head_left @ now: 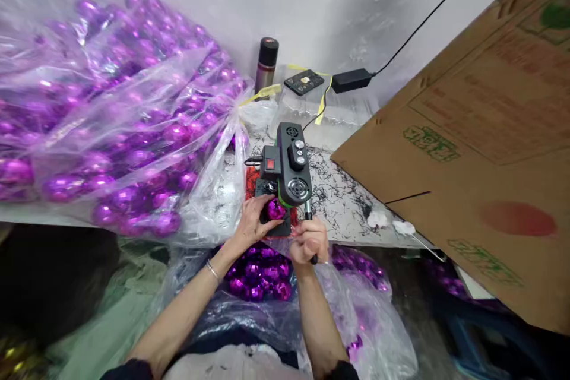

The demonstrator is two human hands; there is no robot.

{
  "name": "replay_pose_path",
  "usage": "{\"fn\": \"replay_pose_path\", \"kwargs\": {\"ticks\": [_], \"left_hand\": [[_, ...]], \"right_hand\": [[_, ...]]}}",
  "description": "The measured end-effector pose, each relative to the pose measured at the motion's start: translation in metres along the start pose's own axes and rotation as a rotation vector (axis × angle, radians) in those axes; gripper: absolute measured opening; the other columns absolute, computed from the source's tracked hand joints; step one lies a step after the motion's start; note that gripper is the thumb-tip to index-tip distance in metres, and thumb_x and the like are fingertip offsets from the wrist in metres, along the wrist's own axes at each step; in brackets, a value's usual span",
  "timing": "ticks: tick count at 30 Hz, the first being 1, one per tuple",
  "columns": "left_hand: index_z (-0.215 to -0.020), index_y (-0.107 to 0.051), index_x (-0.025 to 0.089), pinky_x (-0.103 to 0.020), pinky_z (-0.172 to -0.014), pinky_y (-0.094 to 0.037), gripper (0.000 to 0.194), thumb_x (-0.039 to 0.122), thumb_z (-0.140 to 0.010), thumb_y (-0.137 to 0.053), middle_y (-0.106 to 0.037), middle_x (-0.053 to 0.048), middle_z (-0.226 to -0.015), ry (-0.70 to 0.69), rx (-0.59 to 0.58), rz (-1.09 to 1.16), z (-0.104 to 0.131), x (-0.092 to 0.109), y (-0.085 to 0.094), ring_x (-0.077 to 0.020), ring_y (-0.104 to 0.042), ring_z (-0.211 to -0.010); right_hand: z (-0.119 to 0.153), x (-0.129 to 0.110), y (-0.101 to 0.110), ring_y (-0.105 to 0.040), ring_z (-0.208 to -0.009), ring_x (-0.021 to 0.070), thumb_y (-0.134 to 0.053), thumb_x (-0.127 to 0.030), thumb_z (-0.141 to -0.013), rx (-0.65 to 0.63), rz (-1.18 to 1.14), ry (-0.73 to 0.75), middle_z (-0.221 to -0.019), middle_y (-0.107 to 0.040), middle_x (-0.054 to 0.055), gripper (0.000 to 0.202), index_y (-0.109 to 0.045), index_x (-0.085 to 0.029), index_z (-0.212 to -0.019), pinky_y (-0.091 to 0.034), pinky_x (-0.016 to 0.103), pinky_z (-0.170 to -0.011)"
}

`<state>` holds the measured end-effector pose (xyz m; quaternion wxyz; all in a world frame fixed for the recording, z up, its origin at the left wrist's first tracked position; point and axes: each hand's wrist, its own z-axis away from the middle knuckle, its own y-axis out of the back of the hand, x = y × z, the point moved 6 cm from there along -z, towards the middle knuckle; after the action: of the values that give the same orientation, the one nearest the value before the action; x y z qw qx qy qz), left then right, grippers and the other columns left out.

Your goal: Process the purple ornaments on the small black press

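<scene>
A small black bench machine (293, 163) with a red switch and round vents stands near the table's front edge. My left hand (255, 221) is closed round a shiny purple ball ornament (276, 209), thumb and fingers on either side, beneath the machine's front end. My right hand (309, 240) is wrapped round the black-gripped lever handle (308, 211) on the machine's right side. Below the table edge, an open clear bag (209, 303) in front of me holds several more purple balls (260, 273). The spot where the ball meets the machine is partly hidden.
A big clear bag of purple balls (133, 130) covers the left side. A cardboard box (463, 148) leans in from the right. Behind the machine are a flask (266, 65), a phone (303, 82) and a power adapter (351, 80). Black shavings (333, 196) litter the white table.
</scene>
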<state>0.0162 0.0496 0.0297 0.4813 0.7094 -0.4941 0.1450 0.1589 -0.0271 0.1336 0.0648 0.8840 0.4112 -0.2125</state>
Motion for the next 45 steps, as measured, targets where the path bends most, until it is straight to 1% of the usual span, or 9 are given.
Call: {"fn": "replay_pose_path", "kwargs": {"ticks": [15, 23, 27, 31, 34, 36, 41, 43, 45], "left_hand": [[-0.144, -0.067, 0.021, -0.052, -0.110, -0.056, 0.064, 0.053, -0.092, -0.088, -0.079, -0.015, -0.134, 0.058, -0.039, -0.011, -0.001, -0.005, -0.004, -0.0354, -0.075, -0.124], [-0.143, -0.067, 0.021, -0.051, -0.110, -0.056, 0.064, 0.051, -0.091, -0.089, -0.079, -0.015, -0.133, 0.060, -0.046, -0.015, -0.004, -0.007, -0.005, -0.0351, -0.075, -0.124], [-0.141, -0.067, 0.021, -0.052, -0.109, -0.057, 0.062, 0.050, -0.091, -0.089, -0.080, -0.015, -0.131, 0.061, -0.039, -0.012, -0.006, -0.007, -0.005, -0.0354, -0.076, -0.122], [-0.142, -0.066, 0.021, -0.052, -0.108, -0.058, 0.060, 0.047, -0.092, -0.087, -0.079, -0.015, -0.132, 0.059, -0.024, 0.009, -0.011, -0.008, -0.005, -0.0355, -0.076, -0.122], [-0.142, -0.065, 0.021, -0.053, -0.108, -0.059, 0.060, 0.046, -0.092, -0.087, -0.079, -0.015, -0.132, 0.056, -0.011, 0.024, -0.010, -0.006, -0.005, -0.0356, -0.076, -0.123], [-0.145, -0.062, 0.021, -0.055, -0.109, -0.059, 0.058, 0.043, -0.096, -0.083, -0.077, -0.016, -0.134, 0.024, -0.004, 0.023, -0.001, 0.002, -0.002, -0.0358, -0.075, -0.125], [-0.159, -0.052, 0.019, -0.062, -0.119, -0.055, 0.066, 0.044, -0.102, -0.076, -0.067, -0.024, -0.154, -0.168, -0.059, -0.088, 0.047, 0.043, 0.021, -0.0382, -0.066, -0.145], [-0.159, -0.053, 0.020, -0.059, -0.119, -0.056, 0.062, 0.045, -0.105, -0.071, -0.067, -0.022, -0.155, -0.184, -0.017, -0.125, 0.052, 0.048, 0.046, -0.0358, -0.066, -0.146], [-0.153, -0.061, 0.021, -0.054, -0.118, -0.058, 0.045, 0.036, -0.111, -0.060, -0.073, -0.019, -0.149, -0.124, 0.103, -0.174, 0.042, 0.035, 0.084, -0.0318, -0.070, -0.141]], "right_hand": [[0.011, 0.007, 0.001, -0.051, -0.059, 0.0144, -0.035, -0.037, -0.117, -0.049, -0.046, -0.110, -0.072, -0.048, -0.003, 0.042, -0.049, -0.026, -0.080, -0.049, 0.033, -0.055], [0.017, 0.015, 0.001, -0.056, -0.062, 0.0143, -0.035, -0.034, -0.116, -0.023, -0.022, -0.126, -0.074, -0.051, -0.003, 0.040, -0.049, -0.026, -0.079, -0.054, 0.036, -0.066], [0.018, 0.012, -0.002, -0.061, -0.062, 0.0141, -0.038, -0.030, -0.115, -0.058, -0.001, -0.036, -0.073, -0.057, -0.003, 0.041, -0.051, -0.025, -0.077, -0.057, 0.037, -0.071], [0.004, 0.004, -0.003, -0.060, -0.060, 0.0126, -0.040, -0.028, -0.114, -0.057, 0.043, -0.045, -0.069, -0.058, -0.004, 0.043, -0.050, -0.025, -0.072, -0.055, 0.033, -0.069], [-0.024, -0.002, -0.002, -0.056, -0.058, 0.0116, -0.044, -0.027, -0.114, 0.011, 0.013, -0.190, -0.065, -0.055, -0.005, 0.044, -0.048, -0.025, -0.070, -0.046, 0.028, -0.058], [-0.043, -0.005, -0.004, -0.056, -0.059, 0.0117, -0.046, -0.030, -0.114, -0.024, 0.036, -0.315, -0.066, -0.057, -0.004, 0.045, -0.050, -0.025, -0.069, -0.044, 0.029, -0.058], [-0.060, -0.013, -0.002, -0.054, -0.058, 0.0117, -0.053, -0.036, -0.112, -0.084, 0.012, -0.305, -0.063, -0.057, -0.004, 0.049, -0.052, -0.023, -0.065, -0.041, 0.029, -0.057], [-0.053, -0.011, 0.000, -0.053, -0.058, 0.0115, -0.053, -0.037, -0.112, -0.069, 0.023, -0.276, -0.063, -0.057, -0.004, 0.050, -0.053, -0.023, -0.065, -0.040, 0.029, -0.057], [-0.044, -0.008, 0.002, -0.053, -0.058, 0.0120, -0.053, -0.038, -0.112, -0.039, 0.041, -0.273, -0.063, -0.055, -0.004, 0.050, -0.053, -0.023, -0.064, -0.040, 0.029, -0.057]]}}
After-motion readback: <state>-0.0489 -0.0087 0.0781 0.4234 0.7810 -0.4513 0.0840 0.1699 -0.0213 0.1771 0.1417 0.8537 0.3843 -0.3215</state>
